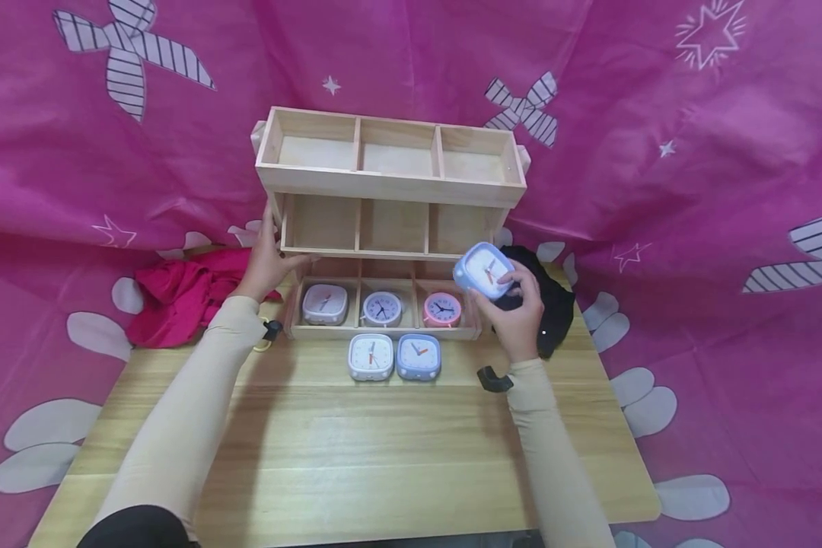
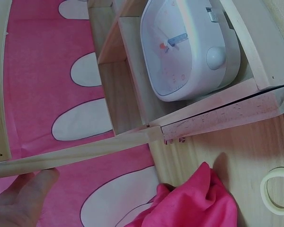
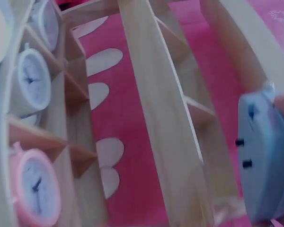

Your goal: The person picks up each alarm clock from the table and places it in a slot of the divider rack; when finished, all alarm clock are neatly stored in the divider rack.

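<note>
My right hand (image 1: 520, 316) grips a blue square alarm clock (image 1: 484, 270), raised at the right end of the middle tier of a wooden three-tier organizer (image 1: 390, 181). Two black knobs on this clock's back show in the right wrist view. At the organizer's left side is my left hand (image 1: 263, 262), its straight fingers (image 2: 42, 182) touching the wooden side strip. The bottom tier holds a white squarish clock (image 1: 325, 304), a white round clock (image 1: 382, 309) and a pink round clock (image 1: 442, 310), each in its own compartment. The upper two tiers have bare compartments.
Before the organizer, a white square clock (image 1: 371, 357) and a blue square clock (image 1: 418, 357) sit side by side on the wooden table (image 1: 383, 457). Red cloth (image 1: 185, 293) lies left, black cloth (image 1: 555, 308) right. A roll of tape (image 2: 278, 191) is near the left hand.
</note>
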`<state>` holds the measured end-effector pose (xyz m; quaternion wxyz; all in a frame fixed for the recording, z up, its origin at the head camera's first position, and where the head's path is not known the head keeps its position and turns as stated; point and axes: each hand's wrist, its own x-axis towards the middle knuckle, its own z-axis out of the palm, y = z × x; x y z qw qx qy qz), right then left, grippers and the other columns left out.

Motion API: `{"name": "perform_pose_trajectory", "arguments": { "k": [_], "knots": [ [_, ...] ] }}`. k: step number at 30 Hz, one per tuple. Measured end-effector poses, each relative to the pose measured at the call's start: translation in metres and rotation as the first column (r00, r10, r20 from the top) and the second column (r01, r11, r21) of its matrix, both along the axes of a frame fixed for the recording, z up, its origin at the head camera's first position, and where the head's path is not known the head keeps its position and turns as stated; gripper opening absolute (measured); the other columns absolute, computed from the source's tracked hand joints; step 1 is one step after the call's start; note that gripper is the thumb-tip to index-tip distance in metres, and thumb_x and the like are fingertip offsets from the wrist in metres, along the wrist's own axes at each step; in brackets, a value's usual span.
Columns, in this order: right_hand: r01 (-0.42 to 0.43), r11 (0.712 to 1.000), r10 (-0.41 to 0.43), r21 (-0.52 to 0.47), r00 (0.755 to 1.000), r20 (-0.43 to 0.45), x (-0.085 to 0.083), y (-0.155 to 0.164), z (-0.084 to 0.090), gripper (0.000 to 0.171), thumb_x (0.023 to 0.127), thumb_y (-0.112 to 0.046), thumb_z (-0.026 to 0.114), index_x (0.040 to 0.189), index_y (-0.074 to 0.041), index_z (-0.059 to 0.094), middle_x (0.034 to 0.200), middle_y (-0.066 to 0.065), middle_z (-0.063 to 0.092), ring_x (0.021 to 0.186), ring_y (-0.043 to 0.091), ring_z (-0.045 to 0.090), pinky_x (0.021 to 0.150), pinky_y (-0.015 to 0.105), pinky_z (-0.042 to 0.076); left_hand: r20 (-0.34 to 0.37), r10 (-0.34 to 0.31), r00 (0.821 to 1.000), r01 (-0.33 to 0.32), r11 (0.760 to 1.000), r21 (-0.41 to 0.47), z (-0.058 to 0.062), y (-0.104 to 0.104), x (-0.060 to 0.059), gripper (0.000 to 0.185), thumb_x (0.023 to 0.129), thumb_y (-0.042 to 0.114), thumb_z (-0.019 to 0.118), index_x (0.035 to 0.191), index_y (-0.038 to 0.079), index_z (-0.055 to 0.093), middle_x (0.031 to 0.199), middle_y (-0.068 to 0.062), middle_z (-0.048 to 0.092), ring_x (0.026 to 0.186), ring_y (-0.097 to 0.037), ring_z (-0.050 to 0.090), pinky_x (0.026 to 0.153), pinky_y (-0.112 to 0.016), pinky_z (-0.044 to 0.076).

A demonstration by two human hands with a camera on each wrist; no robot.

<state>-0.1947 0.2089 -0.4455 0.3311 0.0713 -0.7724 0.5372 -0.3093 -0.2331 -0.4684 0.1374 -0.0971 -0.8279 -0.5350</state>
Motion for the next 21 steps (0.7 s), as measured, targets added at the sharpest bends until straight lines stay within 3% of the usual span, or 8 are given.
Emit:
{"name": "perform_pose_trajectory", "arguments": {
  "k": [3, 9, 15, 21],
  "knots": [
    [0.078, 0.996, -0.078, 0.034, 0.997, -0.014, -0.03, -0.016, 0.007, 0.05, 0.072, -0.018, 0.099, 0.099, 0.001, 0.061, 0.138, 0.014, 0.068, 0.121, 0.027, 0.057, 0.086, 0.029, 0.045, 0.0, 0.0, 1.0, 0.0, 1.0, 0.001, 0.0, -0.002, 0.0, 0.137, 0.08, -0.001, 0.091, 0.173, 0.027, -0.005, 0.171, -0.023, 0.024, 0.151, -0.05, 0.04, 0.123, -0.066, 0.042],
    [0.207, 0.965, -0.212, 0.162, 0.977, 0.015, -0.077, -0.048, 0.013, 0.06, 0.074, -0.04, 0.097, 0.113, -0.006, 0.067, 0.128, 0.016, 0.064, 0.123, 0.035, 0.053, 0.107, 0.045, 0.045, 0.001, 0.0, 1.0, 0.0, 0.999, 0.032, -0.001, -0.002, 0.0, 0.137, 0.079, -0.007, 0.089, 0.173, 0.026, -0.005, 0.17, -0.024, 0.026, 0.147, -0.051, 0.045, 0.119, -0.067, 0.045],
    [0.313, 0.921, -0.32, 0.233, 0.948, -0.009, -0.097, -0.059, 0.006, 0.063, 0.074, -0.045, 0.096, 0.118, -0.007, 0.071, 0.127, 0.019, 0.068, 0.132, 0.041, 0.052, 0.119, 0.055, 0.041, 0.02, -0.022, 1.0, 0.021, 0.999, 0.045, -0.002, 0.002, 0.001, 0.135, 0.081, -0.01, 0.087, 0.173, 0.019, -0.008, 0.173, -0.027, 0.021, 0.15, -0.055, 0.04, 0.12, -0.07, 0.042],
    [0.344, 0.906, -0.354, 0.245, 0.935, -0.004, -0.107, -0.066, 0.002, 0.055, 0.077, -0.048, 0.094, 0.108, -0.008, 0.071, 0.138, 0.018, 0.065, 0.133, 0.041, 0.051, 0.12, 0.056, 0.039, 0.022, -0.019, 1.0, 0.018, 0.999, 0.047, 0.002, 0.002, 0.003, 0.136, 0.081, -0.006, 0.089, 0.173, 0.026, -0.007, 0.173, -0.025, 0.021, 0.15, -0.054, 0.04, 0.119, -0.069, 0.044]
  ]
}}
